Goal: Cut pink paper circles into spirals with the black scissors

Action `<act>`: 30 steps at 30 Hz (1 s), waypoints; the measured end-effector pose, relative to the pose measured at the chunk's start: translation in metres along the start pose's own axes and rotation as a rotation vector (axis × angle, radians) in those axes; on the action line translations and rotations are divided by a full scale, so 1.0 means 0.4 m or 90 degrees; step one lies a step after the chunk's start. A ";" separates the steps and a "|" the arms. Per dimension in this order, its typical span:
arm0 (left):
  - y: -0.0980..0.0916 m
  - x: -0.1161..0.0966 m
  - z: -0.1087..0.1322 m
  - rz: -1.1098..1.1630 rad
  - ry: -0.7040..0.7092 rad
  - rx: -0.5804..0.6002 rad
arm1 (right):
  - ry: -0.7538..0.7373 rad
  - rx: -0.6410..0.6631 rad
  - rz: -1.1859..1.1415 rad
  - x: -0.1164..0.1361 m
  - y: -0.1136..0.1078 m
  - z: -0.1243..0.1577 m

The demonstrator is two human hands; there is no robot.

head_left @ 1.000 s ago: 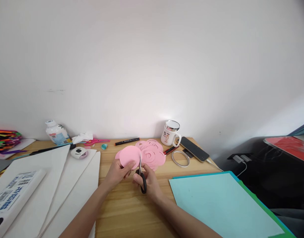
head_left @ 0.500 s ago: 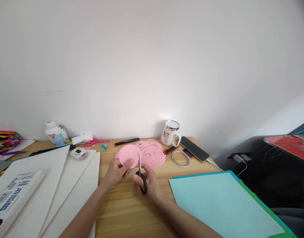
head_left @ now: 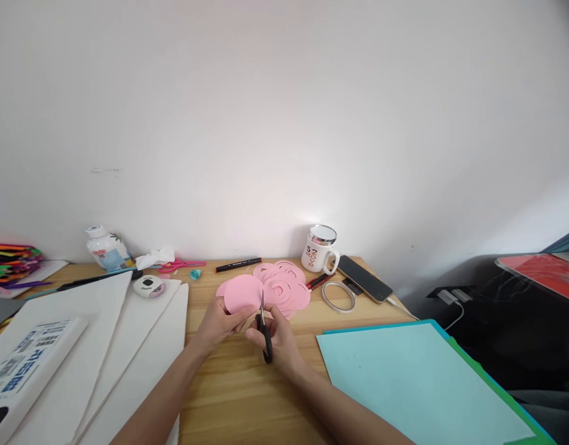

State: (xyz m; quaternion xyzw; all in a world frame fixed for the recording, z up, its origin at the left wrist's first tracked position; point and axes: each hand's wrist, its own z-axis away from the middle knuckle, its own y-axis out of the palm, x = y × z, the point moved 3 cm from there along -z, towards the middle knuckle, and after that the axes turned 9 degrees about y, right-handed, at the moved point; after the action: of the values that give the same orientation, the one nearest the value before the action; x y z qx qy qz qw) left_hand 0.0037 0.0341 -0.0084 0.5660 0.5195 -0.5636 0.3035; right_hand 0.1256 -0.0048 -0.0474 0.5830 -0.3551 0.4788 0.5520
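My left hand (head_left: 222, 322) pinches the lower edge of a round pink paper piece (head_left: 242, 293), which is tilted toward the wall. Black-handled scissors (head_left: 264, 337) are in my right hand (head_left: 280, 343), their blades pointing away from me at the right edge of the paper. The fingers of my right hand close around the handles. Just behind and to the right lies a heap of pink paper pieces (head_left: 296, 293), several with curved cuts, on the wooden table (head_left: 238, 395).
At the back stand a white mug (head_left: 316, 256) and a bottle (head_left: 109, 250), with a black marker (head_left: 238, 265) between. A tape ring (head_left: 324, 304) and phone (head_left: 364, 278) lie right, above light blue sheets (head_left: 418, 383). White sheets (head_left: 149, 358) cover the left.
The round paper in my left hand has tipped and looks flatter. The scissors have turned slightly, with their blades closer together, and my right thumb has moved a little.
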 end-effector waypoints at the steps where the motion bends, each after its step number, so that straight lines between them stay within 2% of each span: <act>1: 0.000 0.000 0.000 0.000 -0.001 0.002 | -0.002 -0.001 0.000 0.001 -0.001 -0.001; 8: -0.004 -0.007 0.001 -0.030 -0.009 -0.021 | -0.001 0.003 -0.001 0.000 -0.001 0.000; 16: -0.006 0.004 -0.003 -0.010 -0.023 -0.013 | -0.003 0.006 0.015 -0.003 -0.002 0.001; 30: -0.010 -0.014 -0.002 -0.021 -0.007 -0.018 | 0.011 -0.001 0.046 0.004 0.000 0.005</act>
State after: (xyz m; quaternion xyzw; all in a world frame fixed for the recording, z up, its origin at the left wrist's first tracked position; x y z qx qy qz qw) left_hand 0.0012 0.0346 -0.0021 0.5498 0.5350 -0.5644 0.3049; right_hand 0.1265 -0.0064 -0.0456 0.5652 -0.3717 0.5030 0.5379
